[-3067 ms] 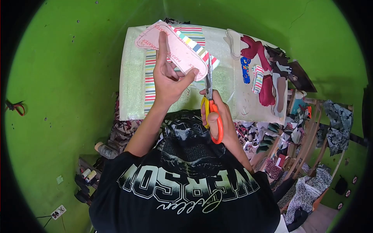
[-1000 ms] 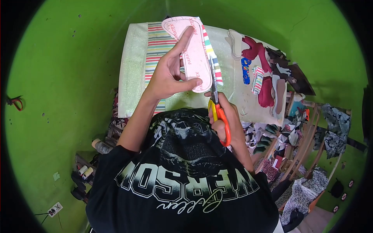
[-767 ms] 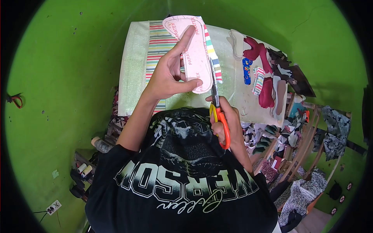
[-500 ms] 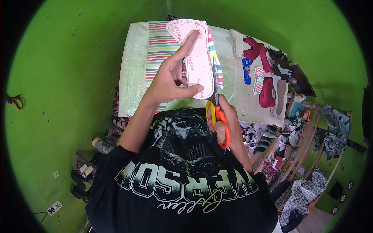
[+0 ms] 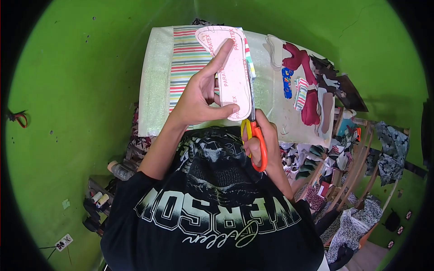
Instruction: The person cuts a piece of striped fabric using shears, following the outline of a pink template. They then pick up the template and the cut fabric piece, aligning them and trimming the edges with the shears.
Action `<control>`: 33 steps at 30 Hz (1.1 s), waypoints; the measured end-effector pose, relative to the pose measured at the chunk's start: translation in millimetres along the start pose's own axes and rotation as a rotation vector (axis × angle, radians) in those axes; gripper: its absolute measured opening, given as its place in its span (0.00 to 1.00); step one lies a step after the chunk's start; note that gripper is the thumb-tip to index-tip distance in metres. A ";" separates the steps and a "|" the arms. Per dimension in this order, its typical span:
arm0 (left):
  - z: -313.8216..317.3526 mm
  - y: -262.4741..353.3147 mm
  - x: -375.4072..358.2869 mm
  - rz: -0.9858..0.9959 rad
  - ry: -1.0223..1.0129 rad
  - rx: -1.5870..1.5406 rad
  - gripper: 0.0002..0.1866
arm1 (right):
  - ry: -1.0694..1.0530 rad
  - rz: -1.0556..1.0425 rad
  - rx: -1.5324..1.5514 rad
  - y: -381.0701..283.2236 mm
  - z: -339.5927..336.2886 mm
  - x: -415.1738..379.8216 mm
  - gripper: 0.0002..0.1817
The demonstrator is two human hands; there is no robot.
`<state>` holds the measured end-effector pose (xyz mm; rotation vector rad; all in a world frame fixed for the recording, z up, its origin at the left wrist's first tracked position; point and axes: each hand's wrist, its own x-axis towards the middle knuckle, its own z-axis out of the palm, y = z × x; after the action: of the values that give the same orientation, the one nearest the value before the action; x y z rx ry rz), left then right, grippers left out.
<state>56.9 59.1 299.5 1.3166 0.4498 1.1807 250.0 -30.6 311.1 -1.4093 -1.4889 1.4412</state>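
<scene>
My left hand [image 5: 199, 97] holds a pink insole-shaped sheet [image 5: 235, 74] printed PARATEX, thumb and index finger lying across its face. Its other fingers are partly hidden behind the sheet. Striped fabric [image 5: 250, 58] shows along the sheet's right edge. My right hand [image 5: 266, 137] is wrapped round the orange and yellow handles of the scissors [image 5: 257, 144]. The blades run upward beside the sheet's right edge, against the striped fabric, and look nearly closed.
A table [image 5: 153, 90] bears striped cloth [image 5: 183, 58]. At its right lie pale insoles [image 5: 274, 52], maroon pieces [image 5: 310, 108], a blue patterned piece [image 5: 287, 82] and a striped piece [image 5: 300, 93]. A wooden rack [image 5: 348, 180] with fabrics stands at the right; a bottle [image 5: 121, 170] lies at the left.
The sheet and my left hand have shifted slightly down and right. The scissor blades are closer together, and less striped fabric shows beside the sheet.
</scene>
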 end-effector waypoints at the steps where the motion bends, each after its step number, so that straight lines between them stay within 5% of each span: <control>1: 0.0 0.2 -0.6 -0.006 -0.003 -0.014 0.57 | -0.003 -0.001 0.001 -2.5 -1.2 0.1 0.43; 6: -0.9 -1.5 -2.2 -0.022 -0.005 0.018 0.58 | -0.008 -0.164 0.014 1.4 -4.2 4.0 0.44; 16: 4.2 0.7 -1.0 -0.015 -0.028 -0.016 0.58 | -0.031 -0.019 0.015 -8.3 -6.6 3.8 0.45; 22: 3.8 -1.2 -1.3 -0.007 0.007 -0.017 0.58 | -0.023 -0.206 0.070 15.6 -6.7 13.4 0.46; 33: 9.7 -24.6 -4.2 0.023 0.213 0.139 0.59 | 0.147 -0.052 0.974 32.0 25.7 21.7 0.24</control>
<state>73.1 55.0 278.6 1.3220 0.6833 1.3349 229.2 -22.8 270.3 -0.8166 -0.5445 1.6361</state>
